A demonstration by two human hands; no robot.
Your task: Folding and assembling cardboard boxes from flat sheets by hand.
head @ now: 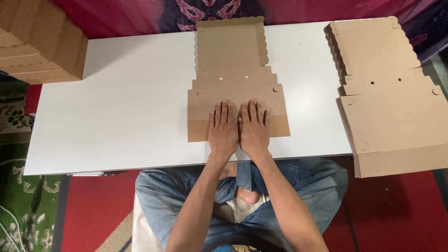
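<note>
White table [116, 116] w/ flat brown cardboard box blank [233, 60] at centre, scalloped edges. Stack of blanks [392, 116] at right, folded boxes [37, 42] top left. Left hand [222, 130] & right hand [254, 128] press flat, fingers spread, grasping nothing.

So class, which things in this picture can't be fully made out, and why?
- Flat box: the hands, left and right, cover its near middle.
- Blank stack: cut off by the right edge; count unclear.
- Cardboard pile: cut off at the top-left corner.
- Table legs: hidden beneath its top.
</note>
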